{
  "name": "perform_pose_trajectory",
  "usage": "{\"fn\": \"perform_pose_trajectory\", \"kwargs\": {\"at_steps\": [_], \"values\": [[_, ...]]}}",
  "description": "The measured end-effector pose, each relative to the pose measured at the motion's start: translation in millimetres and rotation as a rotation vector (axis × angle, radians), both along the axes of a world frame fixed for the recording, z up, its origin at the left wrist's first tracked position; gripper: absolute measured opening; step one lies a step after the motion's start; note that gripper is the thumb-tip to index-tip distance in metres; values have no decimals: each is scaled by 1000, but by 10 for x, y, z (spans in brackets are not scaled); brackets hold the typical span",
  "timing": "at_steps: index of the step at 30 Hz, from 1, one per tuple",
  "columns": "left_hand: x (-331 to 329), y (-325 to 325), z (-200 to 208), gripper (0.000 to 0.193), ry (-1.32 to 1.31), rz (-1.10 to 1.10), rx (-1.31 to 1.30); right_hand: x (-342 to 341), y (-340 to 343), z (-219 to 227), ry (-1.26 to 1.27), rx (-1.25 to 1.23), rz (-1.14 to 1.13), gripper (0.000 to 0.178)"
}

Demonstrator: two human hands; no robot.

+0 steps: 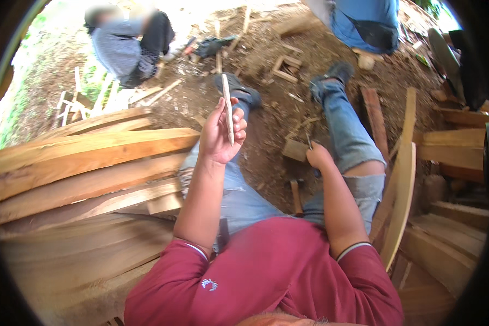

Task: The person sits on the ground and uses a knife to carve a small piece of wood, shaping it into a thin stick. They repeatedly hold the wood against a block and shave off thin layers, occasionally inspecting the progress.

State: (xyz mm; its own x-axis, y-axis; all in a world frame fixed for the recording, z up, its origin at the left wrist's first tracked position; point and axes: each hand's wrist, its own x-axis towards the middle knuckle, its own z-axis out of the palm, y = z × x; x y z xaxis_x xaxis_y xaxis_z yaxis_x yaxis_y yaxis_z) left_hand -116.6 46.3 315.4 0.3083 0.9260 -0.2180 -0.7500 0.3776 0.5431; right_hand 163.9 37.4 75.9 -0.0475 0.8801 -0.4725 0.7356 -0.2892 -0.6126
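Observation:
My left hand (218, 133) is raised in front of me, its fingers closed round a thin, pale wooden stick (227, 108) with tapered ends. The stick stands nearly upright. Lower down, between my knees, my right hand (319, 156) grips a narrow tool with a dark blue handle (316, 172). The tool's slim end points up and away; whether it is a knife or a chisel I cannot tell. Just left of that hand is a small wooden block (295, 150). A hammer (296, 196) with a wooden handle lies on the ground between my thighs.
Stacked planks (92, 157) rise at my left. More boards (402, 201) lean and lie at my right. On the dirt ahead are a small wooden frame (286, 69) and scattered scraps. One person (117, 49) sits far left; another in blue (364, 24) is ahead.

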Motion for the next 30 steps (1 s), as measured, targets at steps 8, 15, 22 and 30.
{"fn": "perform_pose_trajectory", "kwargs": {"at_steps": [8, 15, 22, 30], "values": [[-169, -137, 759, 27, 361, 457, 257, 110, -34, -13, -99, -95, 77, 54], [-22, -191, 759, 38, 792, 733, 309, 153, -4, -47, -137, -146, 117, 51], [-49, -185, 756, 33, 962, 813, 443, 114, -8, -149, -131, -150, 116, 41], [-106, -274, 828, 32, 1083, 861, 518, 96, -23, -330, -151, -108, 155, 38]]}}
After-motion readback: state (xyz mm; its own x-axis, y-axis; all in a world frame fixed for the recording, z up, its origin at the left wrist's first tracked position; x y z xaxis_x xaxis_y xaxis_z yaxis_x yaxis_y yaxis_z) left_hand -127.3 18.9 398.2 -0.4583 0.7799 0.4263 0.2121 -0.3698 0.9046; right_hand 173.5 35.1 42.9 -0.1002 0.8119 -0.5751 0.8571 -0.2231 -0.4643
